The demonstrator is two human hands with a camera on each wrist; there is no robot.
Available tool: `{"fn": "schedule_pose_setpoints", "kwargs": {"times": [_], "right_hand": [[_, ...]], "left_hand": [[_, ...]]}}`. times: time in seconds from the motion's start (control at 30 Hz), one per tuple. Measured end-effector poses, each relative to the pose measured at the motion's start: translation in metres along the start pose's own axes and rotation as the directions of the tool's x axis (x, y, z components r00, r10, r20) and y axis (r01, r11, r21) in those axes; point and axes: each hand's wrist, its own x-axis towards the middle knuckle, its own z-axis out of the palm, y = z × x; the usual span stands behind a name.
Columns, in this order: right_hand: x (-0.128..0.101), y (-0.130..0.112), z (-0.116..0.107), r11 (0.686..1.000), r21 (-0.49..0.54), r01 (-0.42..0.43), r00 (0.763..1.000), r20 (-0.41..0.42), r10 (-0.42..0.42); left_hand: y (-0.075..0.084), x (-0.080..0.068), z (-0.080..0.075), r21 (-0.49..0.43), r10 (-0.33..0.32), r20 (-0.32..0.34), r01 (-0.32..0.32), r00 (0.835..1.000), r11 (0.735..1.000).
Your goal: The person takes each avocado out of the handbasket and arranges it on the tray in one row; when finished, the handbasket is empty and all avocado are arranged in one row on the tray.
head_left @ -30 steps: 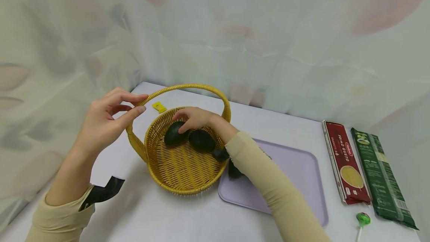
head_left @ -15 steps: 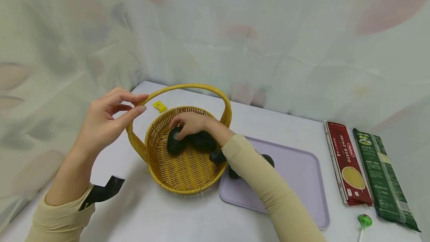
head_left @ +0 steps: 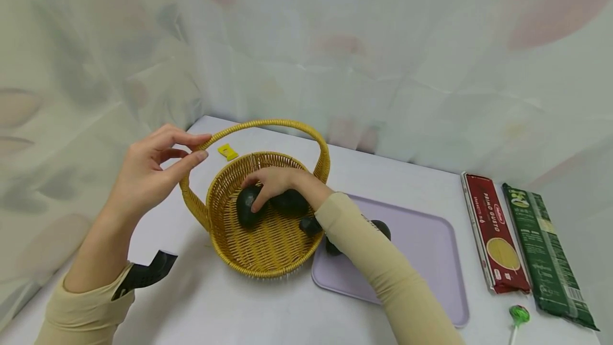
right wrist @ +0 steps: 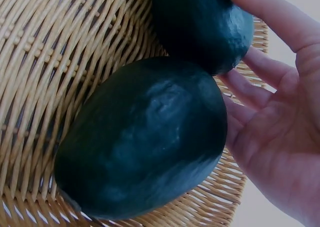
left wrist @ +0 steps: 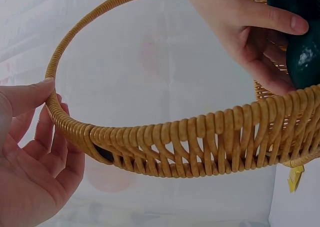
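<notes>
My left hand pinches the left side of the yellow wicker basket's handle between thumb and fingers. Inside the basket, my right hand holds a dark green avocado at the left, thumb on one side and fingers on the other. In the right wrist view that avocado lies against a second, larger-looking avocado, near my palm. By the basket's right wall sits a smaller dark piece, partly behind my right forearm.
A lilac tray stands right of the basket, with dark objects partly hidden by my right sleeve. Farther right lie a red spaghetti pack, a green pack and a green lollipop. A yellow wrapped candy lies behind the basket.
My right hand and the avocado have moved slightly toward the basket's front, and the avocado has turned more lengthwise. My left hand stays on the handle.
</notes>
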Motion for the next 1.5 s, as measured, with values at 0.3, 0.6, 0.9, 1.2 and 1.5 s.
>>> {"fn": "schedule_pose_setpoints", "kwargs": {"times": [0.3,0.6,0.9,1.2,1.5], "right_hand": [[0.005,0.000,0.005,1.000,0.015,0.011,1.000,0.030,-0.011],[0.007,0.002,0.011,0.995,-0.014,0.095,0.995,0.016,-0.095],[-0.001,0.002,0.010,0.991,0.063,0.115,0.993,-0.038,-0.112],[-0.017,-0.005,0.008,0.985,0.134,0.106,0.992,-0.080,-0.096],[-0.032,-0.011,0.007,0.985,0.128,0.114,0.993,-0.038,-0.110]], "left_hand": [[-0.001,0.000,0.000,0.003,0.002,0.003,-0.002,1.000,1.000],[-0.002,0.000,0.001,0.001,-0.002,0.006,0.002,1.000,1.000],[-0.003,0.001,0.001,-0.004,0.003,0.009,-0.003,1.000,1.000],[-0.004,0.003,0.001,-0.001,0.003,0.008,-0.003,1.000,1.000],[-0.005,0.004,0.001,-0.008,-0.004,0.004,0.004,1.000,1.000]]}}
